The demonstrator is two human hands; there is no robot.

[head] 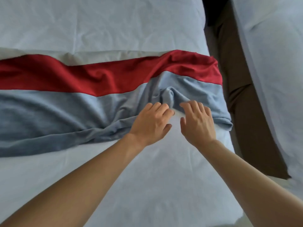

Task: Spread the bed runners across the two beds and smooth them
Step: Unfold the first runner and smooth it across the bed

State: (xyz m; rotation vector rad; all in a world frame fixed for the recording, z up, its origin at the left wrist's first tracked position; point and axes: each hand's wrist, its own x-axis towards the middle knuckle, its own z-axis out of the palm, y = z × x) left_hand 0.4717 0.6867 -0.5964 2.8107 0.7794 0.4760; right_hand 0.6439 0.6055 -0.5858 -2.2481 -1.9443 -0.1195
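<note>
A bed runner [49,110] with a red band along its far side and a grey-blue band along its near side lies across the white bed [114,177]. It is flat at the left and bunched into folds near the bed's right edge. My left hand [151,123] and my right hand [197,122] sit side by side on the runner's near edge, at the bunched part. Both hands have their fingers curled into the grey-blue cloth, pinching a raised fold between them.
A second white bed [270,63] stands at the right, across a narrow gap of brown floor [242,112]. The runner's right end [226,122] hangs at the first bed's right edge.
</note>
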